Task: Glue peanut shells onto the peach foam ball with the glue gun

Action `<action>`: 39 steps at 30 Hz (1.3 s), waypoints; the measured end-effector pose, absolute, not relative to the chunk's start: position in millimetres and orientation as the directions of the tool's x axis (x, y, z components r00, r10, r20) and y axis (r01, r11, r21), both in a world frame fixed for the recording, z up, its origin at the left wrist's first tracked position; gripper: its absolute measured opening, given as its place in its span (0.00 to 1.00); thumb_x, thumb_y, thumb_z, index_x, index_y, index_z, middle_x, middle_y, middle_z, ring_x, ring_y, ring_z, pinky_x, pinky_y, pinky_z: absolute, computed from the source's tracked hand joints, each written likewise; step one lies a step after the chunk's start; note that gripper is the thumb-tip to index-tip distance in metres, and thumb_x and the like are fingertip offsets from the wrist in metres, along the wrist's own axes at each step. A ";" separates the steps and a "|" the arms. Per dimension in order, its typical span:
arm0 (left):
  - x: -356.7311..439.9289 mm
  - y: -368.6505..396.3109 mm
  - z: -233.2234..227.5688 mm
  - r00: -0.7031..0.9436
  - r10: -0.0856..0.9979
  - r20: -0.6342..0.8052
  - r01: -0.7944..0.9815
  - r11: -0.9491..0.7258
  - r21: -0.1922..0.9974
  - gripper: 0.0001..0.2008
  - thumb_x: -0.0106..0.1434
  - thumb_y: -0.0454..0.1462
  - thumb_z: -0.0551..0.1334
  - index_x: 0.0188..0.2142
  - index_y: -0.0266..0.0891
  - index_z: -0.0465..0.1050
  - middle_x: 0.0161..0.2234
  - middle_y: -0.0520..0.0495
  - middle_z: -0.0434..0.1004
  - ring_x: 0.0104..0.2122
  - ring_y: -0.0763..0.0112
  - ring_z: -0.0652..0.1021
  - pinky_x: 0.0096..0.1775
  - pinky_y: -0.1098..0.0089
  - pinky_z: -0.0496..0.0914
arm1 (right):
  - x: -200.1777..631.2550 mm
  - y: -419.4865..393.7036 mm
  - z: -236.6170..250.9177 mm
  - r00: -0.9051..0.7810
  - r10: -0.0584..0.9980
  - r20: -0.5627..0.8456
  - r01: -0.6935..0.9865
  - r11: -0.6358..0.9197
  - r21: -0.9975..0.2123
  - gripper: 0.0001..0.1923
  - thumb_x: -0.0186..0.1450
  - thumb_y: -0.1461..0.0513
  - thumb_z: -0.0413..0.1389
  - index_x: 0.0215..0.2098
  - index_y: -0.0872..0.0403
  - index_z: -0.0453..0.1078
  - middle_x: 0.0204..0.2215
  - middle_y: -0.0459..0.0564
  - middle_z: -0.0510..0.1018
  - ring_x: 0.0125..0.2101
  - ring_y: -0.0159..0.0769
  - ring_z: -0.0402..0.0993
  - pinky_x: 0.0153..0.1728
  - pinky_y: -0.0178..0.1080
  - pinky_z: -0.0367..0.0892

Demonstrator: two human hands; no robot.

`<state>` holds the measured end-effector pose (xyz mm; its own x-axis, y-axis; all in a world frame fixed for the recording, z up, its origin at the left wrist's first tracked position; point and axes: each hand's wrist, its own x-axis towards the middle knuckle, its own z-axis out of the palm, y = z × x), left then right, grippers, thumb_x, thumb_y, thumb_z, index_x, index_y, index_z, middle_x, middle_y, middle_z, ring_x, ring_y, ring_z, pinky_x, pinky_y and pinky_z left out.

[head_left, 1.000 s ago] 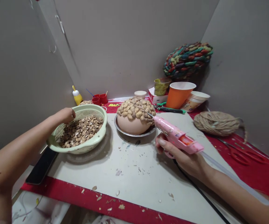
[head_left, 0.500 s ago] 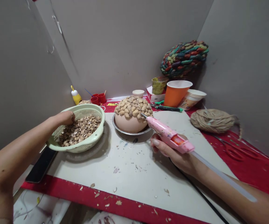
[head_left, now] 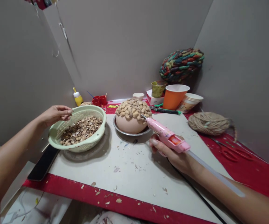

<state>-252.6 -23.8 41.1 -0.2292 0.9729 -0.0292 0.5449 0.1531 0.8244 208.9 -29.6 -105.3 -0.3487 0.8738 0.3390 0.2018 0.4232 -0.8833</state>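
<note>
My right hand (head_left: pixel 169 149) grips a pink hot glue gun (head_left: pixel 163 132) with a translucent glue stick (head_left: pixel 215 172) sticking out of its back. The gun's nozzle is at the right side of a pale rounded form (head_left: pixel 129 124), whose top is covered with tan nutshell pieces (head_left: pixel 134 109). That form sits on a shallow metal dish (head_left: pixel 118 130). Above the left rim of a light green colander (head_left: pixel 87 143) is my left hand (head_left: pixel 58 113), fingers pinched together; whatever is between them is too small to make out. Loose nutshells (head_left: pixel 83 129) lie in the colander.
A phone (head_left: pixel 42 163) lies at the board's left edge. Along the back stand a yellow bottle (head_left: pixel 77 99), red cups (head_left: pixel 99 100), pliers (head_left: pixel 167 110) and an orange cup (head_left: pixel 175 97). Twine (head_left: pixel 209 123) and red-handled scissors (head_left: pixel 232 152) lie right. Shell bits dot the board's front.
My left hand has risen out of the shells in the colander to above its rim. The glue gun stays at the form's right side. The view has shifted slightly.
</note>
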 end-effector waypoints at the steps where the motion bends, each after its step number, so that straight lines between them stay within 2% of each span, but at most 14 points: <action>1: -247.0 -27.5 41.9 -0.233 0.972 -0.010 0.497 0.128 0.858 0.17 0.45 0.42 0.78 0.33 0.40 0.80 0.27 0.48 0.80 0.25 0.73 0.78 0.32 0.70 0.77 | 207.8 -30.2 -104.6 -0.341 0.876 0.341 0.190 0.420 -0.888 0.18 0.70 0.49 0.58 0.30 0.53 0.70 0.23 0.48 0.76 0.24 0.34 0.71 0.24 0.37 0.64; 6: -199.9 -46.3 40.4 -0.194 0.979 0.059 0.287 -0.001 0.958 0.12 0.52 0.40 0.75 0.36 0.42 0.80 0.31 0.48 0.83 0.28 0.72 0.79 0.35 0.71 0.79 | 203.1 -33.1 -97.5 -0.315 0.867 0.386 0.125 0.441 -0.889 0.17 0.68 0.50 0.59 0.29 0.53 0.70 0.22 0.48 0.75 0.23 0.33 0.69 0.23 0.37 0.64; 7: -187.0 -50.1 38.6 -0.181 0.983 0.036 0.179 -0.004 0.984 0.12 0.51 0.38 0.75 0.37 0.42 0.81 0.31 0.47 0.83 0.29 0.70 0.80 0.35 0.70 0.80 | 202.7 -33.5 -95.8 -0.315 0.862 0.396 0.113 0.449 -0.887 0.17 0.68 0.50 0.59 0.29 0.53 0.70 0.22 0.48 0.75 0.23 0.33 0.70 0.23 0.37 0.64; 11: -129.5 -63.1 22.7 -0.038 0.999 0.004 0.050 -0.002 0.999 0.15 0.49 0.35 0.77 0.38 0.45 0.83 0.33 0.48 0.84 0.30 0.68 0.82 0.35 0.71 0.80 | 202.1 -34.8 -88.8 -0.287 0.852 0.438 0.049 0.469 -0.882 0.17 0.68 0.49 0.60 0.29 0.52 0.70 0.23 0.47 0.75 0.24 0.34 0.72 0.24 0.38 0.66; 15: -74.1 -71.8 0.1 0.254 0.963 -0.092 -0.134 0.129 0.983 0.16 0.45 0.38 0.81 0.35 0.46 0.85 0.32 0.49 0.85 0.27 0.71 0.83 0.30 0.76 0.78 | 202.1 -37.1 -82.6 -0.274 0.808 0.521 -0.033 0.534 -0.845 0.20 0.66 0.47 0.61 0.28 0.53 0.69 0.23 0.47 0.74 0.24 0.34 0.72 0.29 0.41 0.71; 19: -36.1 -72.1 -19.1 0.406 0.899 -0.165 -0.141 0.240 0.960 0.17 0.46 0.40 0.82 0.37 0.46 0.86 0.33 0.49 0.85 0.26 0.72 0.83 0.28 0.77 0.78 | 201.6 -42.3 -76.9 -0.256 0.785 0.564 -0.097 0.559 -0.823 0.21 0.67 0.45 0.61 0.30 0.52 0.68 0.24 0.46 0.73 0.24 0.35 0.73 0.28 0.41 0.71; 26: -19.5 -60.1 -54.4 0.380 0.900 -0.215 -0.166 0.295 0.941 0.16 0.46 0.41 0.81 0.34 0.45 0.85 0.33 0.51 0.84 0.31 0.69 0.85 0.33 0.78 0.80 | 197.4 -48.4 -77.5 -0.297 0.764 0.573 -0.059 0.584 -0.809 0.21 0.66 0.44 0.60 0.32 0.52 0.68 0.26 0.46 0.73 0.27 0.34 0.71 0.29 0.39 0.72; 31: -20.9 -61.0 -63.7 0.332 0.915 -0.231 -0.144 0.291 0.946 0.15 0.46 0.38 0.81 0.34 0.45 0.83 0.32 0.51 0.84 0.33 0.65 0.86 0.35 0.74 0.81 | 195.7 -48.1 -86.2 -0.321 0.791 0.520 -0.022 0.543 -0.840 0.20 0.67 0.45 0.60 0.33 0.53 0.68 0.28 0.47 0.73 0.28 0.33 0.71 0.29 0.37 0.73; 39: -18.4 -68.6 -62.8 0.381 0.908 -0.174 -0.201 0.265 0.943 0.13 0.48 0.38 0.80 0.33 0.45 0.84 0.32 0.51 0.85 0.33 0.67 0.85 0.37 0.73 0.81 | 193.2 -49.7 -90.0 -0.376 0.709 0.597 -0.032 0.634 -0.773 0.13 0.68 0.53 0.60 0.33 0.54 0.69 0.28 0.46 0.75 0.28 0.32 0.73 0.33 0.37 0.73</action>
<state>-18.4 -68.6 -62.8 0.3814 0.9079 -0.1739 -0.2013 0.2652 0.9429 193.2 -49.7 -90.0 -0.3759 0.7089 0.5968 -0.0317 0.6338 -0.7728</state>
